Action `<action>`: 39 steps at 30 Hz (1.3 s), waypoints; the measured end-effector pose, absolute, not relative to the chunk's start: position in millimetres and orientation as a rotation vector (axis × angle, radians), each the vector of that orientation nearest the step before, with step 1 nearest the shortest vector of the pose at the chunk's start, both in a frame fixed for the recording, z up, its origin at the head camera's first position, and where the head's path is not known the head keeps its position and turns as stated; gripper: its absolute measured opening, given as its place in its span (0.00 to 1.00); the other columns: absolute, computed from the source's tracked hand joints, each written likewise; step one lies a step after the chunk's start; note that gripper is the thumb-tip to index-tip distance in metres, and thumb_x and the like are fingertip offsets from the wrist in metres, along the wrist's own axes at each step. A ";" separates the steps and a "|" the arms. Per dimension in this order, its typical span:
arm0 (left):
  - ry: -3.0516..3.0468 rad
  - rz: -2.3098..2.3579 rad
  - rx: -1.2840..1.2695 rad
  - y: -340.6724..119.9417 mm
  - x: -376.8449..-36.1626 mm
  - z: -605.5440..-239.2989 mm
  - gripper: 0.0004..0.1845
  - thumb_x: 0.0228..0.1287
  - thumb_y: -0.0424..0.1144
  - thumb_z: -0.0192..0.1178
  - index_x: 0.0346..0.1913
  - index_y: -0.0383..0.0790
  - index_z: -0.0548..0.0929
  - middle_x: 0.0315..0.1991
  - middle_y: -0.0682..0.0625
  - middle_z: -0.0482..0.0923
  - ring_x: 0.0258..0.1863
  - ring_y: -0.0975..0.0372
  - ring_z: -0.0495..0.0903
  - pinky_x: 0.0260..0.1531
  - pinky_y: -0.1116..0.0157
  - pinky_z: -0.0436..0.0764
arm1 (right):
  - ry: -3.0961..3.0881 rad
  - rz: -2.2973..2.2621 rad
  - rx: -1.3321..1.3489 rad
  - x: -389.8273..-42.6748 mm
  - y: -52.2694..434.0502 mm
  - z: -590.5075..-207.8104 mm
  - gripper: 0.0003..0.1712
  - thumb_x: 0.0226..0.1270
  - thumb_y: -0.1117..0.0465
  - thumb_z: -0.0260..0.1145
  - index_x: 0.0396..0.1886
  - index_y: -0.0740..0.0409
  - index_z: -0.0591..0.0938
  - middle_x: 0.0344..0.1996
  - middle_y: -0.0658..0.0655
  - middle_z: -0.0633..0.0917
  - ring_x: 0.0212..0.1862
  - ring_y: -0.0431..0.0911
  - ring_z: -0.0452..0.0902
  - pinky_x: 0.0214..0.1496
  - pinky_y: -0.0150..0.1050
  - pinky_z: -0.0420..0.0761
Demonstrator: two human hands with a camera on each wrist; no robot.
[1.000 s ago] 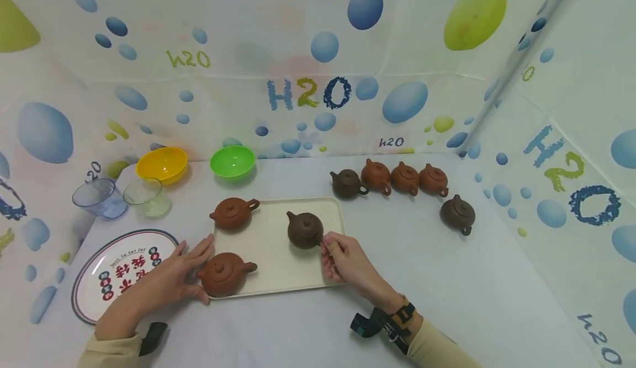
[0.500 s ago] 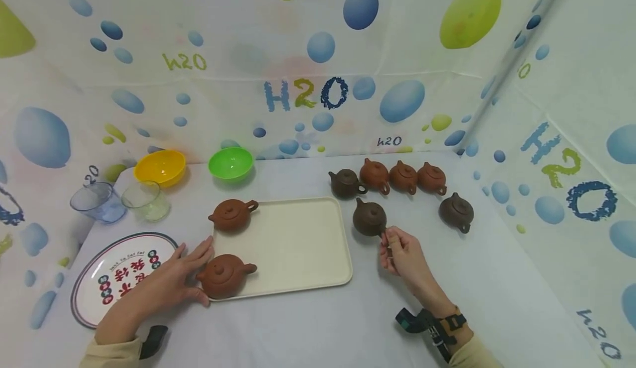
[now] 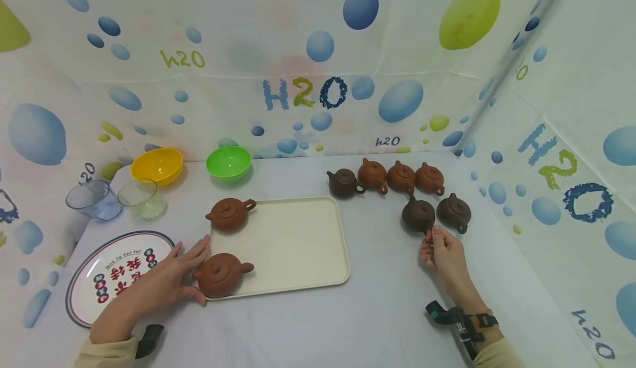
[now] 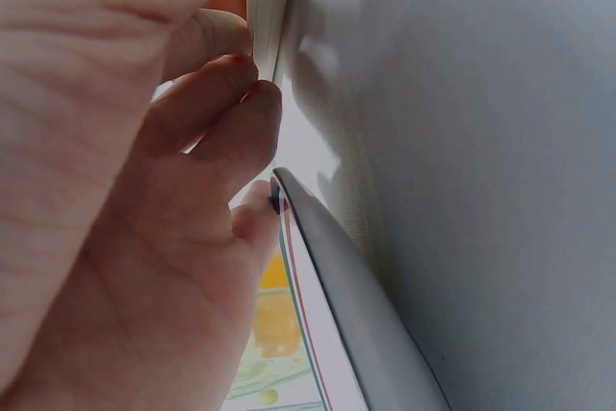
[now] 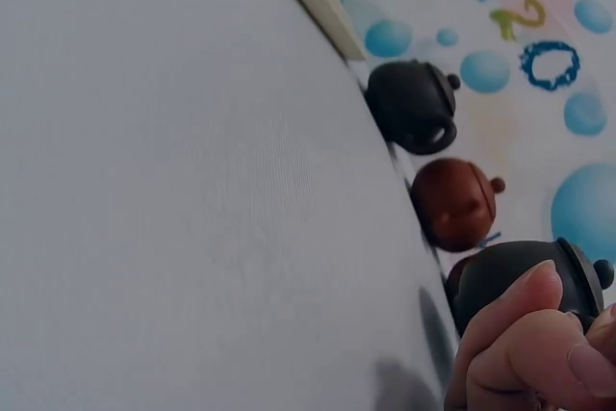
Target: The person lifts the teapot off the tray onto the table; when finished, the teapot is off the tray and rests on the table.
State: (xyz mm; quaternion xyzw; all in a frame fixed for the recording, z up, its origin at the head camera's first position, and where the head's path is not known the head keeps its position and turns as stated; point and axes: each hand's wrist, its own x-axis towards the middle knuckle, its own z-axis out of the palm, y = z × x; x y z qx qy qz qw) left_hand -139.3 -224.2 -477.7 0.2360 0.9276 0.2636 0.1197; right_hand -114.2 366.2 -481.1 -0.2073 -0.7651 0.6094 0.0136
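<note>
My right hand [image 3: 433,245] pinches the handle of a dark brown teapot [image 3: 417,214], which stands on the white table right of the cream tray [image 3: 293,241]. Close beside it on the right is another dark teapot [image 3: 454,211]. In the right wrist view, curled fingers [image 5: 520,344] lie in front of that held teapot [image 5: 510,276]. My left hand [image 3: 191,268] rests with straight fingers on the tray's left edge, next to a reddish teapot [image 3: 218,273] in the near left corner. Another reddish teapot [image 3: 228,213] sits in the tray's far left corner. The left wrist view shows fingers [image 4: 221,122] against the tray edge [image 4: 272,36].
Several teapots [image 3: 387,177] stand in a row at the back right. A yellow bowl [image 3: 158,164], green bowl [image 3: 229,161], blue cup [image 3: 94,200] and clear cup [image 3: 143,198] stand at the back left. A printed plate [image 3: 99,263] lies under my left wrist. Printed sheets wall in the table.
My right hand has carried the dark brown teapot off the tray and rightward, setting it beside the other dark teapot. The left hand has stayed at the tray's edge.
</note>
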 end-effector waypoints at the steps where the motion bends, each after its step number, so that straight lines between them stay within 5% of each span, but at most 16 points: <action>1: 2.713 0.767 0.689 -224.2 -139.1 -477.6 0.63 0.34 0.54 0.86 0.77 0.31 0.72 0.83 0.34 0.59 0.73 0.12 0.49 0.68 0.18 0.58 | -2.377 1.905 -0.660 -114.2 369.0 -481.7 0.29 0.89 0.42 0.43 0.50 0.65 0.74 0.30 0.46 0.80 0.27 0.35 0.79 0.24 0.26 0.81; 15: 2.735 0.728 0.670 -223.1 -135.5 -473.6 0.62 0.37 0.55 0.84 0.78 0.32 0.71 0.83 0.34 0.58 0.72 0.10 0.50 0.65 0.17 0.61 | -2.494 1.746 -0.760 -118.2 380.3 -474.4 0.35 0.85 0.35 0.49 0.59 0.64 0.78 0.29 0.46 0.81 0.25 0.38 0.79 0.17 0.28 0.74; 21: 2.731 0.709 0.643 -221.7 -134.4 -471.9 0.62 0.37 0.55 0.84 0.78 0.33 0.71 0.84 0.35 0.58 0.71 0.10 0.51 0.64 0.17 0.63 | -2.394 1.674 -0.834 -113.3 376.3 -475.4 0.38 0.80 0.32 0.57 0.67 0.60 0.69 0.26 0.46 0.84 0.23 0.38 0.80 0.19 0.29 0.80; 30: 2.727 0.703 0.634 -221.3 -135.6 -472.2 0.62 0.37 0.56 0.85 0.78 0.34 0.71 0.84 0.36 0.58 0.71 0.10 0.51 0.62 0.17 0.65 | -2.315 1.571 -0.718 -103.7 354.2 -469.1 0.29 0.78 0.33 0.60 0.56 0.49 0.66 0.22 0.47 0.84 0.18 0.40 0.78 0.17 0.30 0.78; 39: 2.726 0.713 0.639 -222.0 -135.0 -473.0 0.62 0.37 0.55 0.85 0.78 0.33 0.71 0.84 0.36 0.58 0.71 0.10 0.51 0.63 0.17 0.64 | -2.374 1.713 -0.517 -106.4 315.2 -470.9 0.27 0.80 0.35 0.60 0.53 0.52 0.66 0.23 0.55 0.84 0.16 0.42 0.75 0.14 0.29 0.73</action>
